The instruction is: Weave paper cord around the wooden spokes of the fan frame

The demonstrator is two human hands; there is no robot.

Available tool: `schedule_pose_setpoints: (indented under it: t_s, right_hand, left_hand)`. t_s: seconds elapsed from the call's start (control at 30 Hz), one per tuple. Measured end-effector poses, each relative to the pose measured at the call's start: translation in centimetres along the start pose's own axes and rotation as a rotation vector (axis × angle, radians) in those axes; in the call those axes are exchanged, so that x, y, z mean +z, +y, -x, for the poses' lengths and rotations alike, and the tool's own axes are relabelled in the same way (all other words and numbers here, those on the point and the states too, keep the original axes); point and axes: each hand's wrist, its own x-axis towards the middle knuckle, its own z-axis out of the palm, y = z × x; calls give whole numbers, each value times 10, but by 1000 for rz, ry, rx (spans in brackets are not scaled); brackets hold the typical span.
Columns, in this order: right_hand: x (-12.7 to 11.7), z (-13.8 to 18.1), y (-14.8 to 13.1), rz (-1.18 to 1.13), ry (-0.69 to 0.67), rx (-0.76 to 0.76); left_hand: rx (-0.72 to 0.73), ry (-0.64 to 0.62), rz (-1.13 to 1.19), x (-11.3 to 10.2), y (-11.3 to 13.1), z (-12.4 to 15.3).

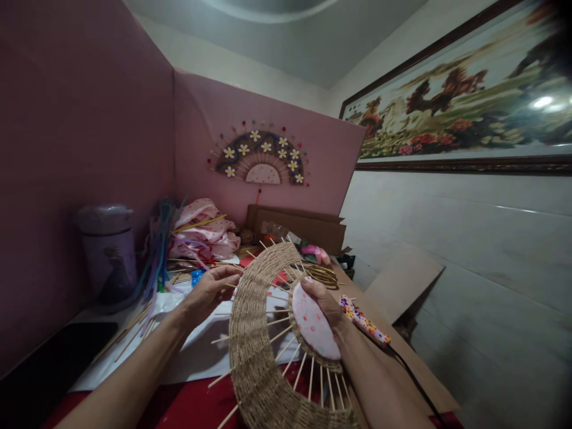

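A half-ring fan [257, 322] woven of brown cord on thin wooden sticks is held up over the table, tilted. My right hand [326, 304] grips its half-round centre piece [313, 322], covered in pale pink spotted cloth, with the thumb on top and the other fingers hidden behind. At the fan's outer left edge, my left hand [217, 287] has its fingers closed around a protruding stick end. Bare stick ends stick out past the woven band, and more sticks span the gap between band and centre.
A flower-patterned glue gun [365, 322] with a black cord lies on the cardboard at right. Pipe cleaners [156, 256], spotted cloth [203, 226] and a purple container [107, 256] stand left. A decorated fan [263, 156] hangs on the pink board behind.
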Motion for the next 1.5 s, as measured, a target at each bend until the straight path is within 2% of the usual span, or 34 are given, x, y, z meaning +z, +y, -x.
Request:
schedule_pose_setpoints:
  t_s: [0.1, 0.2, 0.43, 0.53, 0.63, 0.8, 0.9, 1.0, 1.17, 1.4, 1.5]
  right_hand:
    - [5, 3, -2, -12, -37, -34]
    - [14, 10, -5, -41, 29, -137]
    - [17, 16, -11, 57, 58, -100]
    - [15, 15, -9, 39, 52, -85]
    - [15, 14, -7, 6, 79, -74]
    - [14, 15, -8, -26, 158, -133]
    - [11, 16, -11, 22, 80, -109]
    - [7, 14, -13, 52, 64, -164]
    - [3, 8, -9, 69, 66, -172]
    - [-7, 3, -4, 57, 66, -152]
    - [-8, 2, -4, 54, 62, -192]
  left_hand:
    - [-17, 5, 30, -1, 2, 1]
    - [-59, -32, 7, -1, 3, 3]
    - [-109, -46, -10, 2, 1, 5]
    - [-106, -86, 1, 2, 1, 5]
    - [-109, -69, 47, 2, 0, 3]
    - [-77, -46, 85, 4, -2, 2]
    - [-60, -35, 73, 8, 0, 4]
    - [-19, -3, 62, 12, 3, 6]
    - [67, 20, 68, 10, 6, 7]
    - [81, 87, 33, 9, 4, 5]
    - [72, 69, 18, 10, 4, 5]
